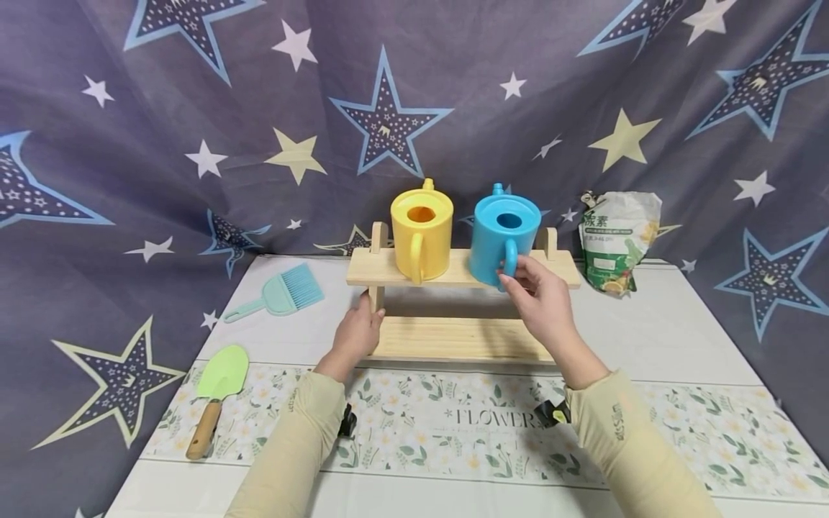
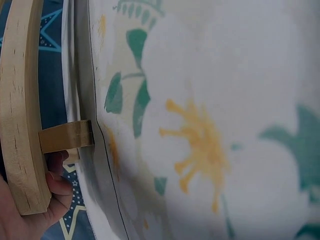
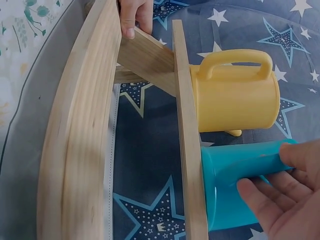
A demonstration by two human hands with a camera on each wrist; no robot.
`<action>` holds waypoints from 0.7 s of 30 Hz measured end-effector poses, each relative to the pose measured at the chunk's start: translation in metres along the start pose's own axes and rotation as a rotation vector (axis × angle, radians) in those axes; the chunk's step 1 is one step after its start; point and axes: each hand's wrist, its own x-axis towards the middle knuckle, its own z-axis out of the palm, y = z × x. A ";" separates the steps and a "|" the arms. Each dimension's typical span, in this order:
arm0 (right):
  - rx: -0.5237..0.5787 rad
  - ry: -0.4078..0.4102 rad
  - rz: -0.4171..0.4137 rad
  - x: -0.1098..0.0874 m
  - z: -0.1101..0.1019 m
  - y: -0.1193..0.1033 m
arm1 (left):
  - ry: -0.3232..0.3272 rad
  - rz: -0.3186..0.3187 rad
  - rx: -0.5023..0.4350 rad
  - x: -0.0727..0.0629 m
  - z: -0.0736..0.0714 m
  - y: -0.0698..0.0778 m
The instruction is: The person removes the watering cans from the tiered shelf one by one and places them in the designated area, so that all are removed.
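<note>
A two-tier wooden plant stand stands near the back of the table. On its upper board sit a yellow watering can at left and a blue watering can at right, spouts toward the back curtain. My left hand grips the stand's left end, by the side post. In the left wrist view, its fingers curl round the end of a wooden board. My right hand holds the blue can's handle between thumb and fingers. In the right wrist view, the blue can's base meets the upper board.
To the left lie a light blue dustpan with brush and a green trowel with a wooden handle. A white and green bag stands at the back right. Behind everything hangs a star-patterned curtain. A flower-print cloth covers the table.
</note>
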 end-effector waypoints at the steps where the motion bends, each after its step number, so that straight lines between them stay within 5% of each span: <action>1: -0.003 0.007 -0.002 -0.001 0.000 0.000 | 0.000 -0.001 -0.002 0.000 0.000 0.000; 21: -0.105 0.087 -0.123 -0.022 -0.032 0.009 | -0.012 0.003 -0.008 0.001 -0.001 0.000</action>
